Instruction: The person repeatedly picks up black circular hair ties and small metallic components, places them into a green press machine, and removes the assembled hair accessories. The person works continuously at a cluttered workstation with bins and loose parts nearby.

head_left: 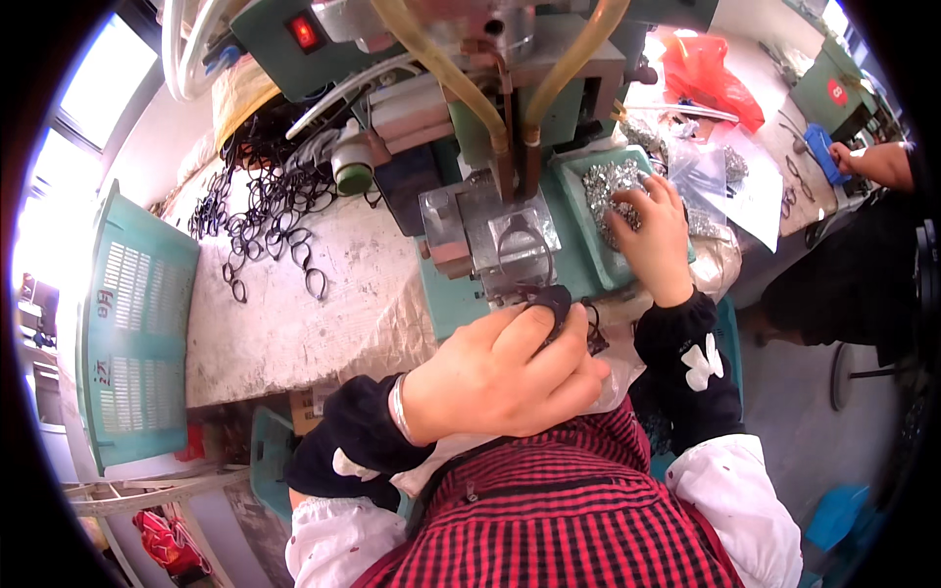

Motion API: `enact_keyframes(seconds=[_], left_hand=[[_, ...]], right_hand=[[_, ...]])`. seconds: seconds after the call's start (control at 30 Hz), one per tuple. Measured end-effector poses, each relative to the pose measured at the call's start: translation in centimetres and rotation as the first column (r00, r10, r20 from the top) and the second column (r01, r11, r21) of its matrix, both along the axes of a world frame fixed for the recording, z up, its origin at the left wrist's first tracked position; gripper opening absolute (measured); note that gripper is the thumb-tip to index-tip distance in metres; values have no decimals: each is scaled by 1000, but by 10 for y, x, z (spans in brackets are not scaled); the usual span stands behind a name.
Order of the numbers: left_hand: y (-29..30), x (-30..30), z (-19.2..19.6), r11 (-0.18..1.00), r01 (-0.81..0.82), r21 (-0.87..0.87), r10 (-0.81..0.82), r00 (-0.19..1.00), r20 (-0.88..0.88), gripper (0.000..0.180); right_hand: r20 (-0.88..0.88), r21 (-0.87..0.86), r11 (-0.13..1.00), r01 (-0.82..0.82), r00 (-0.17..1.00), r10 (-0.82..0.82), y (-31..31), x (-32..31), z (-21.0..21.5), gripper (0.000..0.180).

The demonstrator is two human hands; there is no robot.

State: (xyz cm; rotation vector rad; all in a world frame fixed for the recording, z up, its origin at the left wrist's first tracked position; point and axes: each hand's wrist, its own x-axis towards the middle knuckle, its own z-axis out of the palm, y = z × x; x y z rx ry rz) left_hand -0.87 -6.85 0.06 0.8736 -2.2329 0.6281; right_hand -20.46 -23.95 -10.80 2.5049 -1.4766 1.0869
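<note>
My left hand (505,372) is closed on a black plastic ring-shaped piece (555,302), just in front of a press machine. Its fingers cover part of the piece. On the machine's metal fixture (487,243) lies another thin dark ring (525,245), below two copper-coloured rods (517,167). To the right, my right hand (655,235) reaches over a green tray (596,265) of small silvery metal parts (606,191). Its fingers are curled, with the thumb apart from them, at the heap. No part shows between them.
Many black rings (279,230) lie on the worktable (245,343) at left, beside a green plastic basket (137,333). A red plastic bag (711,78) and clear bags (701,162) sit at back right. Another person's hand (845,157) is at far right.
</note>
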Motion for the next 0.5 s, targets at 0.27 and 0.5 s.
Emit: enact_keyframes(seconds=[0.27, 0.5], left_hand=[[10, 1, -17, 1000, -20, 19, 22, 992, -126, 28], [47, 50, -78, 926, -374, 56, 338, 753, -565, 32]], right_hand=[[91, -15, 995, -96, 991, 97, -10, -2, -13, 10], [246, 20, 991, -130, 962, 121, -2, -12, -16, 13]])
